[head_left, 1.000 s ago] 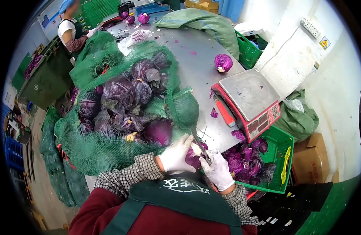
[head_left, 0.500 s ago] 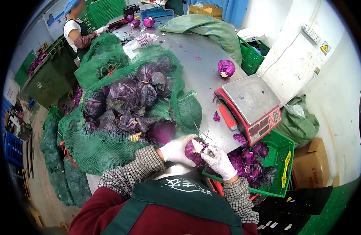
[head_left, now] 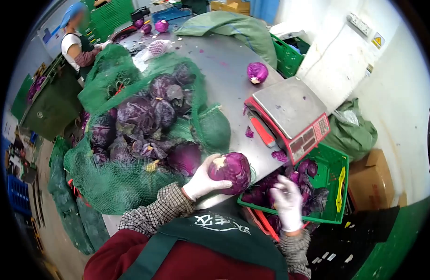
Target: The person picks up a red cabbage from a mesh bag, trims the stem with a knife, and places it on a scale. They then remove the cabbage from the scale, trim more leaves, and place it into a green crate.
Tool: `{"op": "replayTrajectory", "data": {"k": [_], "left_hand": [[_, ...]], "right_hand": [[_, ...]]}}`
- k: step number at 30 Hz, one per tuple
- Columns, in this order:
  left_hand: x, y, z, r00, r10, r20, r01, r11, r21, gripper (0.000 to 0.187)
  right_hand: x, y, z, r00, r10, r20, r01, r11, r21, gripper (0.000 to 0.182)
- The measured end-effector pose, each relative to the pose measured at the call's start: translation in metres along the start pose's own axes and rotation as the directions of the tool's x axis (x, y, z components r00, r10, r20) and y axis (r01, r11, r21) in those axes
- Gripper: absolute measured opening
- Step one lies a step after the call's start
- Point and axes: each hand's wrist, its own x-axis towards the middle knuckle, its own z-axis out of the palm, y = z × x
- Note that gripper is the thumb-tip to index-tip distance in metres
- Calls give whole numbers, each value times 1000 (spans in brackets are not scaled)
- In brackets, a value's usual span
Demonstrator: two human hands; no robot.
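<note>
My left hand (head_left: pixel 206 183), in a white glove, is closed round a red cabbage (head_left: pixel 234 173), its pale cut stem end towards the upper left. My right hand (head_left: pixel 287 201), gloved too, is over the green crate (head_left: pixel 342 164) of purple cabbage leaves (head_left: pixel 306 189). Its fingers are blurred by motion but look apart, and I see nothing held in them. Left of my left hand, a green mesh sack (head_left: pixel 112 186) lies spread open, with several dark red cabbages (head_left: pixel 136 113) on it.
A red scale (head_left: pixel 289 109) stands at the table's right edge, a red-handled knife (head_left: pixel 261 131) beside it. One trimmed cabbage (head_left: pixel 257 73) sits behind. A co-worker (head_left: pixel 77 49) stands at the far left, near a large green bin (head_left: pixel 53 107). A cardboard box (head_left: pixel 371 182) is at right.
My right hand has left the cabbage and moved right, over the crate. The cabbage has turned in my left hand, showing more smooth purple surface. The whole view has shifted slightly.
</note>
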Motion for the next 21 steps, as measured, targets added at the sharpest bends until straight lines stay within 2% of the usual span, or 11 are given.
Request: {"op": "replayTrajectory", "data": {"k": [2, 4, 5, 8, 11, 12, 14, 16, 18, 20, 21], "left_hand": [[-7, 14, 9, 1000, -9, -14, 10, 994, 106, 109], [-11, 20, 7, 1000, -5, -12, 7, 979, 204, 110], [-13, 18, 5, 999, -13, -48, 22, 982, 188, 110], [-20, 11, -3, 995, 85, -59, -51, 900, 434, 109], [-23, 19, 2, 998, 44, -37, -37, 983, 181, 98], [-20, 15, 0, 999, -33, 27, 35, 996, -79, 95], [-15, 6, -8, 970, -130, 207, 224, 813, -538, 88], [-21, -3, -9, 930, -179, 321, 367, 464, -806, 86], [-18, -7, -11, 897, -91, 434, 442, 233, -866, 84], [-12, -8, -13, 909, -129, 396, 415, 348, -841, 85], [-9, -8, -13, 912, -153, 380, 408, 403, -819, 85]], "right_hand": [[9, -32, 34, 941, -221, 256, 282, 930, -237, 46], [17, -32, 60, 821, -518, 241, 570, 770, -286, 46], [16, -30, 61, 911, -309, 273, 351, 929, -120, 45], [15, -32, 60, 882, -345, 320, 414, 893, -178, 35], [15, -25, 57, 911, -309, 273, 380, 886, -266, 31], [17, -18, 52, 936, -273, 221, 333, 890, -313, 23], [27, -11, 26, 997, 40, 58, -22, 958, -285, 18], [30, 54, -5, 989, -45, -141, 30, 994, -105, 16], [26, 71, -38, 964, 186, -191, -248, 889, -386, 26], [13, 89, -45, 956, 131, -262, -219, 915, -338, 39], [10, 101, -42, 973, -39, -226, -33, 951, -307, 50]]}}
